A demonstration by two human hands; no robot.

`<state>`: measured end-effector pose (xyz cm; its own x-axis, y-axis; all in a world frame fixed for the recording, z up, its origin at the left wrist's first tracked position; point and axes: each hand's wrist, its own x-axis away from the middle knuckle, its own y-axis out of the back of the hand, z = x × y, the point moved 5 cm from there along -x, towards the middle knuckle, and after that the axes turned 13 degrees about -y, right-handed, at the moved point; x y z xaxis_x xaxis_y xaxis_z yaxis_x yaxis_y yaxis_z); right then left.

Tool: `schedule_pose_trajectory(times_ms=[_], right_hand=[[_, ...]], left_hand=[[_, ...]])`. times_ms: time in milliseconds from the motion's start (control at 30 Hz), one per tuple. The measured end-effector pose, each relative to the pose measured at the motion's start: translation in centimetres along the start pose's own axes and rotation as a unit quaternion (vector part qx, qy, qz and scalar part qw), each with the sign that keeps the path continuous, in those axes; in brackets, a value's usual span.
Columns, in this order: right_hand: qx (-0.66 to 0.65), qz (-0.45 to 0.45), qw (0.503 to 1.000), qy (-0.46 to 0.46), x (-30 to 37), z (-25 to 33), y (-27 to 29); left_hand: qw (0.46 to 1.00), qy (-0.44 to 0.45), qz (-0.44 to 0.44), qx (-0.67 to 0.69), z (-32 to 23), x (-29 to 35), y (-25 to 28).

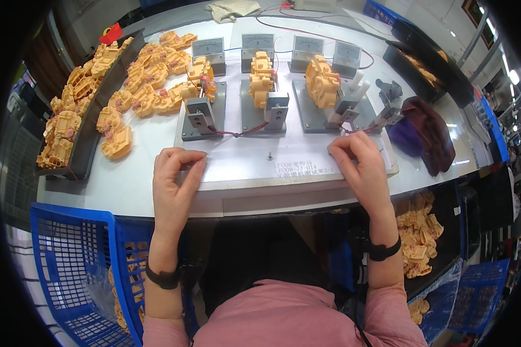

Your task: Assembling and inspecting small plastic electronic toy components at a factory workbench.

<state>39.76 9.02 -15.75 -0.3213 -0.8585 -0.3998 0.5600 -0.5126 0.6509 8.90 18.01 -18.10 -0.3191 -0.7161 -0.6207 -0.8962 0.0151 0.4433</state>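
Note:
My left hand (178,178) rests at the near left of a white board (237,165). Its fingers are curled, thumb and index tips close together, with nothing seen between them. At the board's right side my right hand (362,168) is also closed in a loose pinch, nothing visible in it. Ahead of the hands stand several grey metal test fixtures, each with a yellow plastic gear housing: a left housing (202,78), a middle housing (261,81) and a right housing (322,82). A small metal piece (270,156) lies on the board between my hands.
Analog meters (258,46) stand behind the fixtures, joined by red wires. Yellow housings (150,87) lie loose at left beside a filled black tray (87,144). A dark red cloth (428,136) lies at right. Blue crates (75,222) and a black bin (446,231) sit below table height.

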Motion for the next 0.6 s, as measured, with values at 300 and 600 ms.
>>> schedule_pose_trajectory(times_ms=[300, 600], right_hand=[[-0.005, -0.005, 1.000, 0.002, 0.09, 0.00, -0.11], [-0.005, -0.009, 1.000, 0.004, 0.10, -0.08, -0.01]], left_hand=[[1.000, -0.001, 0.005, -0.006, 0.13, 0.01, 0.00], [1.000, -0.002, 0.016, -0.011, -0.07, -0.09, -0.16]])
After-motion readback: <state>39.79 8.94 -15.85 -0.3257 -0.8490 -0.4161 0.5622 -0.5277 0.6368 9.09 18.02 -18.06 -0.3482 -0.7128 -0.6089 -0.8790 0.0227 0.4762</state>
